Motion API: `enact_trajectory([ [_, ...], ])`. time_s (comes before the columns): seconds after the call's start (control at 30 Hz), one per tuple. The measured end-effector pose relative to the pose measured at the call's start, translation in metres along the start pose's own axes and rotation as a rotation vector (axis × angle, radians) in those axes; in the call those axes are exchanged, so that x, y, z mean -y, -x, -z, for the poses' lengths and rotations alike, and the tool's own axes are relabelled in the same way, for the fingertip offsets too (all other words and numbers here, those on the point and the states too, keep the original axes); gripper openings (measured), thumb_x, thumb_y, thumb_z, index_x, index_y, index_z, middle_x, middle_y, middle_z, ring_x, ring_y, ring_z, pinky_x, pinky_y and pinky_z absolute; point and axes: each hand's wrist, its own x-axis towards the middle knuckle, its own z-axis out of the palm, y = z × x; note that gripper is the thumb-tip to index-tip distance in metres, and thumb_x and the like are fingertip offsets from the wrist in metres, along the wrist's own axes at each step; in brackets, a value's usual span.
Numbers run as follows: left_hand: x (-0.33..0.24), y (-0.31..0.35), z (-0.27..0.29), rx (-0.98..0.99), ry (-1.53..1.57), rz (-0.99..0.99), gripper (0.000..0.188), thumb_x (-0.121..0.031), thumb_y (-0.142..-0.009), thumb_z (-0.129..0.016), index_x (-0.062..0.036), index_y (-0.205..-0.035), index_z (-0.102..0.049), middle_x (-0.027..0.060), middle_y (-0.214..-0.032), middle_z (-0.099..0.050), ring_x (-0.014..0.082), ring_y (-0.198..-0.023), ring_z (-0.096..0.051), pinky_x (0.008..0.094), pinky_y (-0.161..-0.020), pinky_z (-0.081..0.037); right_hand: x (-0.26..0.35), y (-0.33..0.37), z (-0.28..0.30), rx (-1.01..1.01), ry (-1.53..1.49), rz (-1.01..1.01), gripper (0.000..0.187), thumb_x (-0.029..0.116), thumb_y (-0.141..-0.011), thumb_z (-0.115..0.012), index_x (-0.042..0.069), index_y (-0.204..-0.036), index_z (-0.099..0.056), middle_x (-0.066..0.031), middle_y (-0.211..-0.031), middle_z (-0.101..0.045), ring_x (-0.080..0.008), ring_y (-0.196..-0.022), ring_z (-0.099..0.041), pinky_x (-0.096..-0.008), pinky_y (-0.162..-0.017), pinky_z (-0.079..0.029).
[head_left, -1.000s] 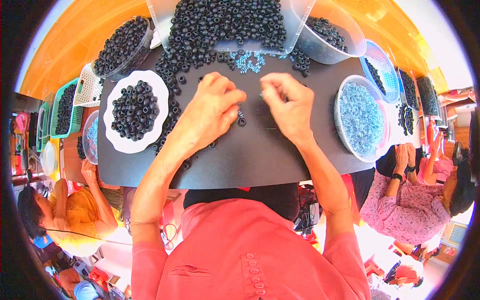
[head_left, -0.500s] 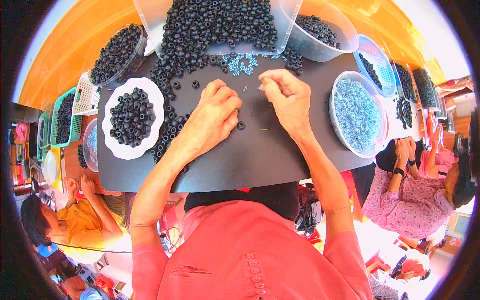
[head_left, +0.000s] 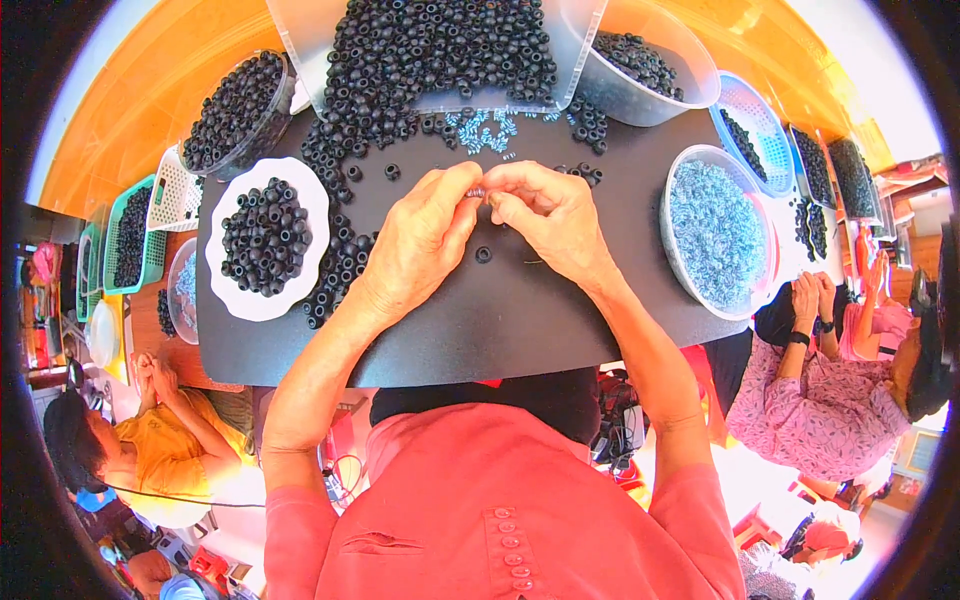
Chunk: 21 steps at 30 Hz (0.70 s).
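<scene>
Precariously, my left hand [head_left: 418, 240] pinches a small dark ridged piece [head_left: 475, 193]; slipping could roll it off the black worktop [head_left: 480, 335]'s near edge. My right hand [head_left: 552, 215]'s hold, I can't tell.

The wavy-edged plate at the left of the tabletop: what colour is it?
The plate is white, clearest in the head view.

On the table [head_left: 450, 340], a plate [head_left: 216, 240] of rings [head_left: 265, 238] lies left of the left hand [head_left: 422, 235], a bowl [head_left: 668, 240] of small parts [head_left: 715, 230] right of the right hand [head_left: 552, 215], with a tub [head_left: 572, 50] (also holding rings) beyond both.
</scene>
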Motion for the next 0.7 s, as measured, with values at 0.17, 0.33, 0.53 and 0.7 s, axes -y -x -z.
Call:
enact_trajectory([
  [0.17,-0.0015,0.0002,-0.0017,0.01,-0.017,-0.04,0.03,0.007,-0.081,-0.06,-0.0008,-0.109,-0.053,0.0165,-0.098,-0.063,0.0306,-0.091,-0.065,0.0343,-0.077,-0.052,-0.0029,-0.0001,0.0014,-0.017,-0.017,-0.023,0.017,0.001,-0.088,-0.061,-0.002,-0.105,-0.063,-0.0052,-0.092,-0.066,-0.0105,-0.08,-0.061,-0.0243,-0.074,-0.051],
  [0.33,0.0016,0.002,-0.0035,0.016,-0.039,-0.061,0.029,0.006,-0.081,-0.061,-0.0009,-0.108,-0.053,0.0166,-0.098,-0.063,0.0309,-0.09,-0.065,0.035,-0.077,-0.052,-0.0052,-0.0003,-0.0015,-0.045,-0.042,-0.018,0.016,0.0,-0.087,-0.062,-0.002,-0.103,-0.063,-0.0052,-0.092,-0.066,-0.01,-0.079,-0.062,-0.0241,-0.073,-0.052],
  [0.53,-0.0014,0.0012,-0.0037,0.016,-0.021,-0.033,0.026,0.004,-0.082,-0.062,-0.0004,-0.107,-0.055,0.0167,-0.095,-0.063,0.029,-0.086,-0.066,0.0344,-0.075,-0.051,-0.0066,-0.0001,-0.0015,-0.063,-0.042,0.011,0.014,-0.001,-0.087,-0.062,-0.001,-0.1,-0.063,-0.0042,-0.091,-0.066,-0.0095,-0.079,-0.062,-0.0236,-0.072,-0.052],
  [0.7,-0.0037,0.0003,-0.0021,0.043,0.089,0.053,0.017,-0.002,-0.085,-0.06,0.0001,-0.101,-0.055,0.0171,-0.088,-0.062,0.0293,-0.081,-0.064,0.0375,-0.069,-0.05,-0.0072,0.0012,-0.0029,-0.076,-0.052,0.04,0.011,-0.003,-0.086,-0.062,-0.001,-0.097,-0.062,-0.0039,-0.09,-0.065,-0.0092,-0.079,-0.061,-0.0234,-0.072,-0.052],
])
